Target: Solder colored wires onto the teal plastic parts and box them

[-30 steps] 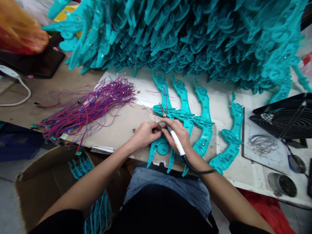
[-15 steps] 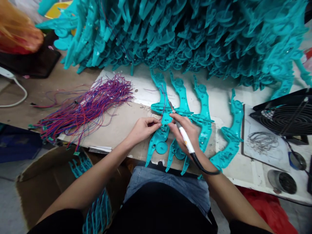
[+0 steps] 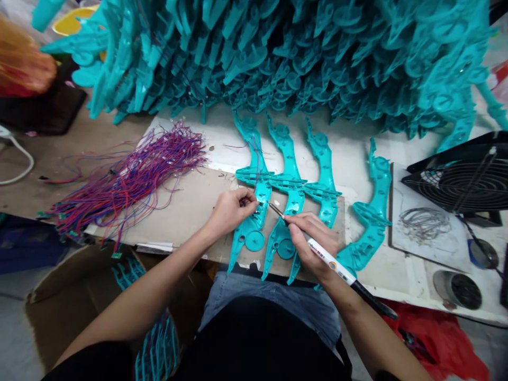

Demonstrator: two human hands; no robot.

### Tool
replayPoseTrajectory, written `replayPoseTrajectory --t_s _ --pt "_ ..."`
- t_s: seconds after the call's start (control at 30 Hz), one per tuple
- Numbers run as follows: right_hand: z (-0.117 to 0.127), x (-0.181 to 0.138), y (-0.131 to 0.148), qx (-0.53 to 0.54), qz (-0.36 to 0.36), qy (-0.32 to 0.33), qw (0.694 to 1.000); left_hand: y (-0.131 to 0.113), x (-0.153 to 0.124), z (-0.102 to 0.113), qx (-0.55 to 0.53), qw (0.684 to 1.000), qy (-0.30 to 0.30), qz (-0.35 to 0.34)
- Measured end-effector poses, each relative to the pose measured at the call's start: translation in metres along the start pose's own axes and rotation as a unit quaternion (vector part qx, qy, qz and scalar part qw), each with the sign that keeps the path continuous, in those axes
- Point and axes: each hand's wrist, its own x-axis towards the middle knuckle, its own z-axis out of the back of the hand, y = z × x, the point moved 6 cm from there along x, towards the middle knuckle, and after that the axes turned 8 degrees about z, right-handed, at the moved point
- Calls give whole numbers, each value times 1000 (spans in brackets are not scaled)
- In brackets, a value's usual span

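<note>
In my right hand (image 3: 311, 235) is a soldering iron (image 3: 327, 257) with a white handle, held like a pen. Its metal tip points left, at the middle of the leftmost teal plastic shell (image 3: 260, 211). My left hand (image 3: 234, 210) is closed in a pinch at that shell's left edge, on thin red and purple wires (image 3: 257, 164) that run up along the shell. Fingertips partly hide the wire ends and a small dark part there. To the right lie two similar teal shells (image 3: 291, 197), side by side, and another teal shell (image 3: 377, 185) farther off.
A large heap of teal shells (image 3: 278, 58) fills the back. Left lies a bundle of red and purple wires (image 3: 146, 174). A black fan (image 3: 464, 177), a board with coiled solder wire (image 3: 426, 222) and a round tin (image 3: 456, 288) stand right. Below left is a cardboard box (image 3: 67, 301).
The soldering iron's tip has come down from above the leftmost shell to its middle, and its handle now slants more to the right. My left hand keeps its pinch. The whole view has shifted slightly.
</note>
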Motion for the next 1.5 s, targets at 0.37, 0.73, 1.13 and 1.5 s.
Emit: replayPoseTrajectory --t_s 0.37,0.73,1.13,1.5 --pt "-5 -1 -2 -3 14 22 1000 -3 0 -1 34 999 -7 9" --pt "-3 -3 -3 -18 12 13 1000 -2 1 -1 28 1000 -2 14" --pt "11 -1 -4 -12 -13 -8 1000 -4 0 -1 24 1000 0 10" --pt "53 -9 -65 -219 -59 60 972 -1 -1 -5 17 1000 4 9"
